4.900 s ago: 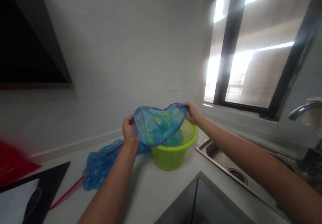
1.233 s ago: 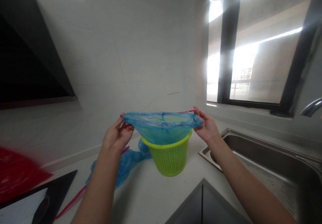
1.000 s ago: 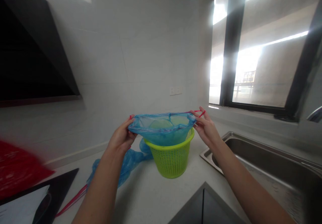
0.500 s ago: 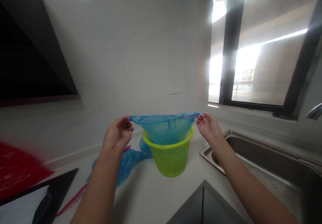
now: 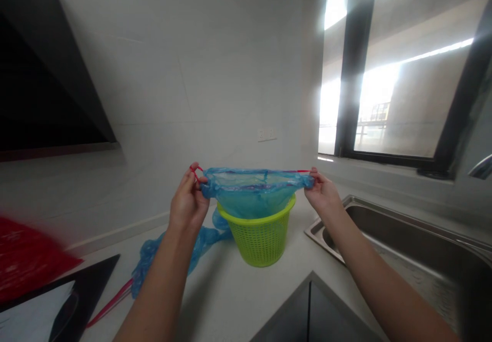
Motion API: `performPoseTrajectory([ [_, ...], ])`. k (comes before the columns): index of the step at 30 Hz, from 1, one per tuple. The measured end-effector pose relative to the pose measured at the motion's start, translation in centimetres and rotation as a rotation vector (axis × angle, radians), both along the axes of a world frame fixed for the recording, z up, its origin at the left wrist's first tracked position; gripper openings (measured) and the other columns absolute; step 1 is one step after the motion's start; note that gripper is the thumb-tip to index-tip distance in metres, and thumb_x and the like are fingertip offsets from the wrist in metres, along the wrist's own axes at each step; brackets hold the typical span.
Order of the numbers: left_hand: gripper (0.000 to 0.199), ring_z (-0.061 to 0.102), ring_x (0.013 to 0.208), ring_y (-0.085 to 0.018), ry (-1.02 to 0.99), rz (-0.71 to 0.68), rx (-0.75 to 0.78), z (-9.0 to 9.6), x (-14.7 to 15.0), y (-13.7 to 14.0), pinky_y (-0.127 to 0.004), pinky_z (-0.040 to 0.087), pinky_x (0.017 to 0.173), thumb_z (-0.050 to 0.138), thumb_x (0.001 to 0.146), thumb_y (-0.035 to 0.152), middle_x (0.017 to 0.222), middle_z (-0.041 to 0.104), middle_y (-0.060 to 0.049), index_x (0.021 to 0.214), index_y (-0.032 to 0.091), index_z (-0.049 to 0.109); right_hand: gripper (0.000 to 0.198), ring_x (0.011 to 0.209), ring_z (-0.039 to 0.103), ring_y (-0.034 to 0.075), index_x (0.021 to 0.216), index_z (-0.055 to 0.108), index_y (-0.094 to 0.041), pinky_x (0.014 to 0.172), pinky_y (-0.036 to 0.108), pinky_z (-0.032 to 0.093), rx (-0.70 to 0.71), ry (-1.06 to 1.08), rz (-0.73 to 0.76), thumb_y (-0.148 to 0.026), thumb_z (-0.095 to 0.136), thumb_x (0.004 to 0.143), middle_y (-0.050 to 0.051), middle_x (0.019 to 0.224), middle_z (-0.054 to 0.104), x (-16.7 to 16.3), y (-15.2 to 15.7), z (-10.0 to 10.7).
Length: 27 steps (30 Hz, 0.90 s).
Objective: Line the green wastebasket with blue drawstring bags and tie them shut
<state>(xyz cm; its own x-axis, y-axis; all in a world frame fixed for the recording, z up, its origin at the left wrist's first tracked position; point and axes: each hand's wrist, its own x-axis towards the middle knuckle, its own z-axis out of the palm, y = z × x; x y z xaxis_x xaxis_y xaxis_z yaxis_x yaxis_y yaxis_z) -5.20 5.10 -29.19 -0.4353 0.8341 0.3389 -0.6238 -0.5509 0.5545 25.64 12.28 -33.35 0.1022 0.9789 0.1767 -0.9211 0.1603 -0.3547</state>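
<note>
A translucent blue drawstring garbage bag (image 5: pixel 253 201) hangs with its lower part inside a yellow-green perforated plastic basket (image 5: pixel 261 242) on the counter. Its mouth is stretched sideways above the basket rim, slightly parted. My left hand (image 5: pixel 189 198) is closed at the bag's left corner, with a loop of the red drawstring (image 5: pixel 196 173) over its fingers. At the right corner, my right hand (image 5: pixel 322 190) pinches the bag's edge and the drawstring. The bag's bottom is hidden behind the basket wall.
Another crumpled blue bag (image 5: pixel 149 260) with red ties lies left of the basket, partly behind my left forearm. A red bag (image 5: pixel 31 260) sits near the black cooktop (image 5: pixel 96 285). To the right is a steel sink (image 5: pixel 400 229); a dark range hood (image 5: pixel 57 96) overhangs the left.
My left hand has shifted slightly right and up. The bag's mouth has gone from nearly flat to parted, and the drawstring loop now stands out at the left corner.
</note>
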Motion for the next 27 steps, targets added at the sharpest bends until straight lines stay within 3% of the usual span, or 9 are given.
performPoseTrajectory([
  [2, 0.032, 0.066, 0.067, -0.011, 0.148, -0.026, -0.008, -0.4, 0.2, -0.1, -0.016, 0.053, 0.062, 0.054, 0.098, 0.013, 0.076, 0.069, -0.003, 0.129, 0.015, 0.062, 0.015, 0.047, 0.056, 0.007, 0.096, 0.056, -0.015, 0.044, 0.013, 0.048, -0.031, 0.020, 0.046, -0.007, 0.044, 0.096, 0.000, 0.064, 0.063, -0.3, -1.0, 0.4],
  [4, 0.059, 0.068, 0.069, -0.014, 0.307, -0.052, -0.015, -0.8, 0.3, -0.1, -0.019, 0.053, 0.063, 0.062, 0.091, 0.014, 0.084, 0.073, -0.007, 0.149, 0.019, 0.046, 0.015, 0.047, 0.057, 0.009, 0.104, 0.054, -0.017, 0.044, 0.016, 0.048, -0.004, -0.022, 0.035, -0.009, 0.047, 0.093, 0.003, 0.071, 0.069, -0.7, -1.8, 0.7],
  [7, 0.095, 0.069, 0.072, -0.016, 0.521, -0.077, -0.019, -1.5, 0.3, -0.2, -0.023, 0.054, 0.068, 0.068, 0.083, 0.015, 0.093, 0.075, -0.010, 0.162, 0.022, 0.016, 0.035, 0.049, 0.060, 0.011, 0.116, 0.049, -0.023, 0.045, 0.017, 0.048, 0.109, -0.175, -0.058, -0.010, 0.056, 0.085, 0.004, 0.080, 0.073, -1.4, -2.6, 0.9],
  [10, 0.102, 0.070, 0.085, -0.018, 0.677, 0.003, -0.048, -1.9, 0.2, 0.0, -0.028, 0.053, 0.082, 0.072, 0.083, 0.024, 0.091, 0.075, -0.009, 0.163, 0.019, 0.008, 0.064, 0.051, 0.063, 0.013, 0.131, 0.041, -0.032, 0.043, 0.017, 0.046, 0.166, -0.301, -0.156, -0.010, 0.065, 0.076, -0.001, 0.084, 0.074, -1.9, -2.9, 0.8],
  [13, 0.087, 0.066, 0.089, -0.017, 0.715, 0.222, -0.076, -2.1, 0.0, 0.3, -0.024, 0.047, 0.086, 0.078, 0.081, 0.031, 0.082, 0.074, -0.007, 0.156, 0.014, 0.037, 0.077, 0.057, 0.069, 0.016, 0.138, 0.035, -0.036, 0.043, 0.018, 0.047, 0.143, -0.347, -0.184, -0.012, 0.069, 0.074, -0.002, 0.089, 0.074, -2.0, -2.9, 0.7],
  [16, 0.056, 0.063, 0.087, -0.016, 0.597, 0.370, -0.068, -2.1, -0.1, 0.8, -0.020, 0.044, 0.076, 0.080, 0.078, 0.032, 0.081, 0.072, -0.007, 0.128, 0.012, 0.067, 0.075, 0.069, 0.074, 0.019, 0.137, 0.036, -0.037, 0.046, 0.020, 0.050, 0.091, -0.344, -0.146, -0.013, 0.069, 0.075, -0.001, 0.093, 0.074, -2.0, -2.5, 0.6],
  [21, 0.035, 0.057, 0.071, -0.009, 0.169, 0.194, 0.051, -1.9, 0.2, 1.4, -0.019, 0.044, 0.070, 0.079, 0.076, 0.020, 0.079, 0.063, 0.001, 0.110, 0.020, 0.072, 0.059, 0.067, 0.070, 0.014, 0.123, 0.044, -0.034, 0.055, 0.022, 0.056, 0.058, -0.223, -0.114, -0.005, 0.065, 0.077, -0.006, 0.082, 0.067, -2.2, -1.4, -0.1],
  [27, 0.011, 0.066, 0.099, -0.013, -0.072, 0.069, 0.073, -1.3, 0.9, 1.0, -0.022, 0.051, 0.082, 0.063, 0.091, 0.012, 0.108, 0.070, -0.003, 0.094, 0.022, 0.067, 0.014, 0.075, 0.070, 0.012, 0.092, 0.049, -0.022, 0.066, 0.022, 0.061, -0.089, 0.029, -0.080, -0.009, 0.052, 0.095, 0.002, 0.088, 0.068, -1.7, -0.6, 0.1],
])
